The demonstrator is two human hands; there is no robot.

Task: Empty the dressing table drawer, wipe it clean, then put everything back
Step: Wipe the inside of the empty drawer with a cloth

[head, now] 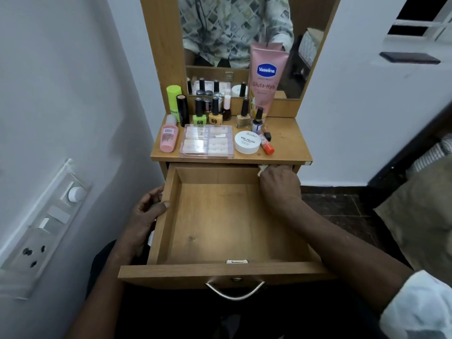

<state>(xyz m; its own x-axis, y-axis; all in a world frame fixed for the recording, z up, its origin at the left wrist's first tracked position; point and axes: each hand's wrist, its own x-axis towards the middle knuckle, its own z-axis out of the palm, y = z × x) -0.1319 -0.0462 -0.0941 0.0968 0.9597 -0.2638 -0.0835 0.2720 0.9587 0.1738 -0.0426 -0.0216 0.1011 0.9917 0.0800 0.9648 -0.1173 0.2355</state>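
Head view: drawer (227, 216) sat empty, cosmetics (206, 144) parked on surface (288, 148) at 12 o'clock. My right hand (278, 184) held a cloth (262, 169) in its 1 o'clock corner; left hand (149, 211) gripped the 9 o'clock wall. Wiping looked underway, restocking not yet done.

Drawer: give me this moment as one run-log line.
stage: wipe | drawer: open, empty | right hand: holds cloth at far right corner | left hand: grips left wall | cosmetics: on tabletop
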